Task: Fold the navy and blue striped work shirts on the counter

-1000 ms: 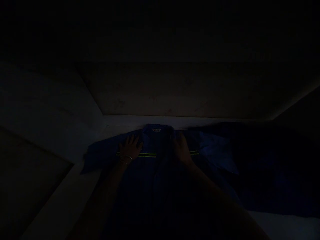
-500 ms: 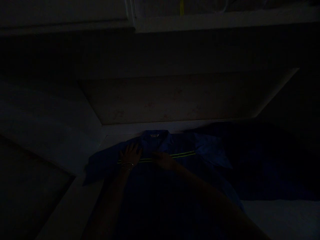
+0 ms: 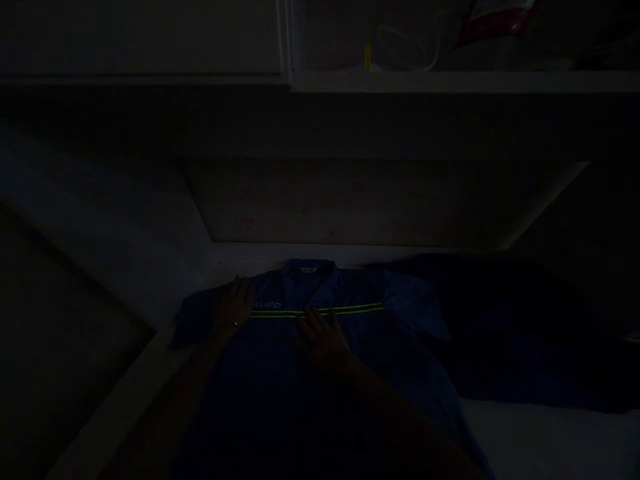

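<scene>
A dark blue shirt (image 3: 360, 333) with a yellow-green chest stripe lies spread flat, collar away from me, in very dim light. My left hand (image 3: 233, 305), with a bracelet at the wrist, rests flat on the shirt's left shoulder, fingers spread. My right hand (image 3: 320, 337) lies flat on the chest just below the stripe, fingers stretched out. Neither hand holds anything.
The shirt lies on a pale surface (image 3: 525, 433) set in a corner of light walls (image 3: 350, 207). More dark fabric (image 3: 525, 333) is heaped to the right. A shelf (image 3: 450, 80) above carries dim items.
My left hand slid outward to the left shoulder. My right hand moved from the collar's right side to the chest centre and down below the stripe. The view tilted up, showing the shelf.
</scene>
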Tool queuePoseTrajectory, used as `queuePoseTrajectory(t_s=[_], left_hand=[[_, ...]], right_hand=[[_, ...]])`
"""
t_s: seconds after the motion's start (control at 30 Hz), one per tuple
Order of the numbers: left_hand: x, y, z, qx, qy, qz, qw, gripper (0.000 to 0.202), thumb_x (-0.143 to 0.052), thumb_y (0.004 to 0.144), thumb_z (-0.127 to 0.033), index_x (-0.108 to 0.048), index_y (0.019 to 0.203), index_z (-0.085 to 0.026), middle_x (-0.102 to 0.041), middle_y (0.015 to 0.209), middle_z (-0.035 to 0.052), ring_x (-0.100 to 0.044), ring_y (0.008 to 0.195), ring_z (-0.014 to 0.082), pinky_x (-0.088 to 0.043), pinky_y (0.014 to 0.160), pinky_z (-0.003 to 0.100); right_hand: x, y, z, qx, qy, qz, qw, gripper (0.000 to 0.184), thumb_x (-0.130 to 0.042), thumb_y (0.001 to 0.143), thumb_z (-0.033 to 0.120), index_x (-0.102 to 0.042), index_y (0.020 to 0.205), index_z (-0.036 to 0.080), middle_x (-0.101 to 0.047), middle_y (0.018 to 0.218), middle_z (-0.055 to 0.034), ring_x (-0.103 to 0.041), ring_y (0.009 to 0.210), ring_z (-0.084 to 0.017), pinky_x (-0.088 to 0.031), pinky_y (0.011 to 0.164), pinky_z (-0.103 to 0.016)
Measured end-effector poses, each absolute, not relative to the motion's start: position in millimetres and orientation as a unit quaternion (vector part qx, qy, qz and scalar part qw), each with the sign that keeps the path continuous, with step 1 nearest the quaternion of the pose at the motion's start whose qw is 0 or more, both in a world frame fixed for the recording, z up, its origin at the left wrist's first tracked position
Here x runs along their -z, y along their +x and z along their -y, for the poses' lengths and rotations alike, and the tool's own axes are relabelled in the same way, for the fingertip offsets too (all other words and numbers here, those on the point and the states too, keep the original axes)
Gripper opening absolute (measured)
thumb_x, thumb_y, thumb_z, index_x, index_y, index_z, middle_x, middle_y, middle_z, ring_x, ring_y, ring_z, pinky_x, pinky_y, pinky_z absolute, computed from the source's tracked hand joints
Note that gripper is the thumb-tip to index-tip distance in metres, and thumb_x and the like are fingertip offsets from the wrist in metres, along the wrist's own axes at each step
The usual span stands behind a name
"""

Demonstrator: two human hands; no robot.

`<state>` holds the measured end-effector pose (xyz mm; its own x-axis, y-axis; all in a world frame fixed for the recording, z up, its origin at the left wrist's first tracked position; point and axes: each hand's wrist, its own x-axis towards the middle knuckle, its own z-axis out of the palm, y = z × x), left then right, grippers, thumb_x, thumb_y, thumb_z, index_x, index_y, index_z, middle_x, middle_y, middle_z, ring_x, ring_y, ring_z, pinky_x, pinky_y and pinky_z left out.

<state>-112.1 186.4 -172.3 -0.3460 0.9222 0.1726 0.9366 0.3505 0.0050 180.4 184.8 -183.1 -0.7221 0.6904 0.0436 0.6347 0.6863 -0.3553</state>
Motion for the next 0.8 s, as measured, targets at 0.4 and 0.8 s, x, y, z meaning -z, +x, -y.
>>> queuePoseTrajectory(t_s=[0.4,0.8], left_hand=[[142,-124,-147,-0.001,-0.564,0.825,0.033,0.054,-0.025,0.097,-0.040,-0.045,0.143,-0.022,-0.043,0.151,0.0141,-0.038,0.140,0.0321,-0.024,0.111,0.066],[184,-67,-70,-0.033,-0.649,0.760,0.014,0.057,-0.033,0.096,-0.048,-0.039,0.148,-0.025,-0.031,0.158,0.0075,-0.027,0.146,0.0304,-0.018,0.116,0.061]], right_hand=[[144,211,-215,-0.362,-0.428,0.812,0.165,0.055,-0.029,0.099,0.052,-0.048,0.143,0.024,-0.048,0.147,-0.0081,-0.045,0.135,-0.023,-0.030,0.115,-0.045],[178,303,-136,-0.075,-0.441,0.892,0.068,0.053,-0.035,0.099,0.049,-0.042,0.147,0.027,-0.033,0.155,-0.0101,-0.031,0.143,-0.033,-0.008,0.115,-0.067]])
